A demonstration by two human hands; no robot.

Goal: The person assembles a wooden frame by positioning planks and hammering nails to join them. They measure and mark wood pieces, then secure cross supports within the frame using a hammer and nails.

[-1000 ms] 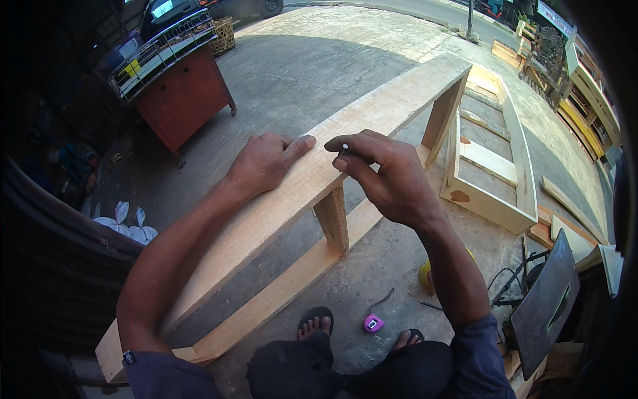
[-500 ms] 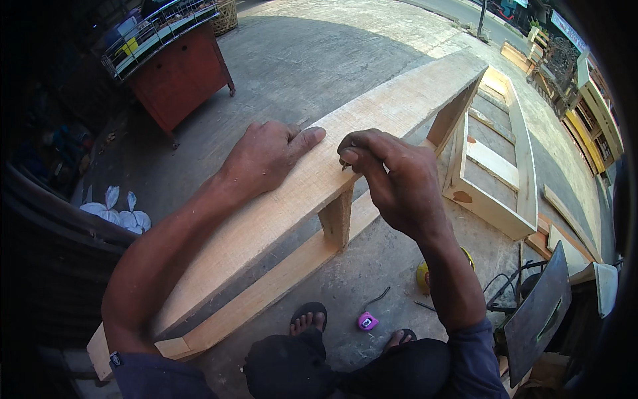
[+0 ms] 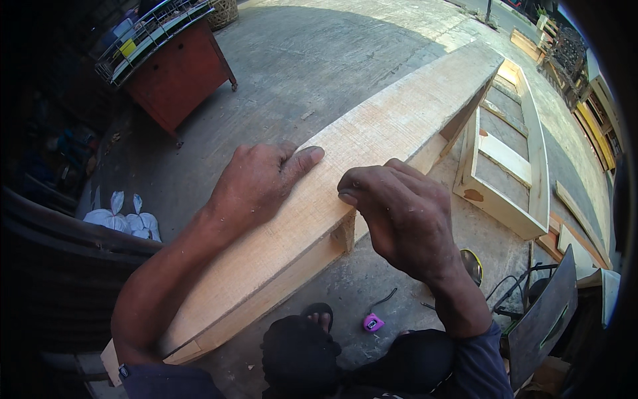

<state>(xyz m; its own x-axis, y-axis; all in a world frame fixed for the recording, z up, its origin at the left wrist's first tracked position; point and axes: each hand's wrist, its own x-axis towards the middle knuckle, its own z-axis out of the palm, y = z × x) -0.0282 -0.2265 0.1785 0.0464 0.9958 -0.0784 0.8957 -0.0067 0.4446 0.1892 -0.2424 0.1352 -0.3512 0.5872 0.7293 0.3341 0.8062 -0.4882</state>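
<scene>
A pale wooden frame (image 3: 399,113) stands on edge, slanting from the lower left to the upper right, with its wide plank side facing up. My left hand (image 3: 256,176) grips the plank's far edge, its thumb lying on top and its fingers curled over the side, partly hidden. Over the near edge, close to a crosspiece (image 3: 343,233), my right hand (image 3: 405,216) is closed in a pinch against the plank's top. Whatever sits between those fingertips is hidden now; a small metallic thing showed there a moment earlier.
On the concrete floor lie a pink tape measure (image 3: 373,323) and another slatted wooden frame (image 3: 505,159) at right. A dark flat-topped stand (image 3: 545,312) is by my right elbow. Far left are a red wheeled cabinet (image 3: 179,83) and white tied bags (image 3: 123,219). Timber (image 3: 581,226) lies at right.
My view has shifted slightly and the frame looks more tilted. The right hand has turned and lowered a little, covering the small thing in its fingertips. The left hand keeps its hold.
</scene>
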